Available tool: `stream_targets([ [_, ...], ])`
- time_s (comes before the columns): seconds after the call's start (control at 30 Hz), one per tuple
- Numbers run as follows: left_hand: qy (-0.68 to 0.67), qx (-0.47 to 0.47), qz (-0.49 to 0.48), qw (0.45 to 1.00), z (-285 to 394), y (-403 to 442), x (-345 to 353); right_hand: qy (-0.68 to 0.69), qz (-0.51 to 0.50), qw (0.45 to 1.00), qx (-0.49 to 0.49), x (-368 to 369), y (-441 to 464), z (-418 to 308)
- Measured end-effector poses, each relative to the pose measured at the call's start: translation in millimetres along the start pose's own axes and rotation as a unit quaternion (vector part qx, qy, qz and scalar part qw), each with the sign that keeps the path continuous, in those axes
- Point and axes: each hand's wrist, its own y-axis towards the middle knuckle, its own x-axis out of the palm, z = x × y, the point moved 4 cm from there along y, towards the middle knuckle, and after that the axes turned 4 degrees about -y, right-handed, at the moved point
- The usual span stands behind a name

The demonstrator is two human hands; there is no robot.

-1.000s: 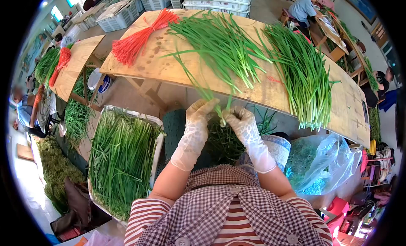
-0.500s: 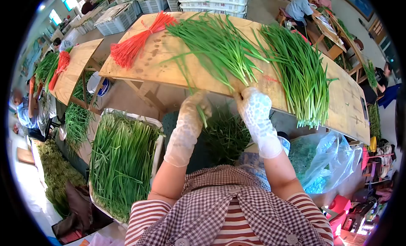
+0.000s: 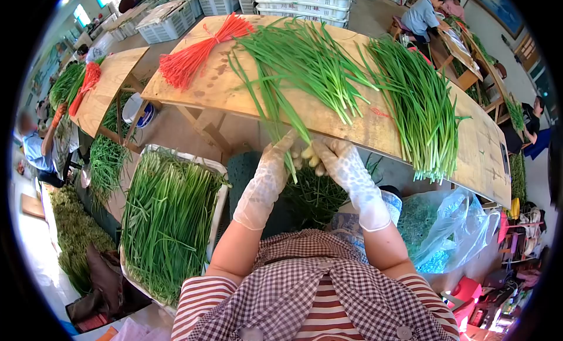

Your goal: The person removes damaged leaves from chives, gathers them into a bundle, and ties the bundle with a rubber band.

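The green stalks (image 3: pixel 271 103) hang in front of the person over the near edge of the worktop (image 3: pixel 484 165), leaves lying up across the wood and pale ends down; the left hand (image 3: pixel 274 160) has its gloved fingers closed round them low down, likely to keep the thin handful together while the long leaves rest on the wood; the right hand (image 3: pixel 335 157) is just beside, its fingers curled at the lower end of one leaf (whether they pinch it I cannot tell); beyond lies a loose pile (image 3: pixel 328 83), with a fuller pile (image 3: pixel 428 118) to its right, both with pale ends toward the person, presumably for easy reach; red ties (image 3: pixel 199 56) lie at the worktop's left, apart from the greens, perhaps so they stay untangled; a filled crate (image 3: pixel 219 201) stands by the left arm, within reach.
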Motion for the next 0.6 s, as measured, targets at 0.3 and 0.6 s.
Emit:
stream_targets([
  [0.3,0.129,0.058,0.022,0.99,-5.3,-11.3,6.7,0.176,-0.02,0.983,0.044,11.5,-4.3,24.7],
  [0.6,0.164,0.101,0.048,0.98,-8.3,-19.0,26.5,0.413,0.005,0.905,0.102,7.6,-19.2,39.4],
])
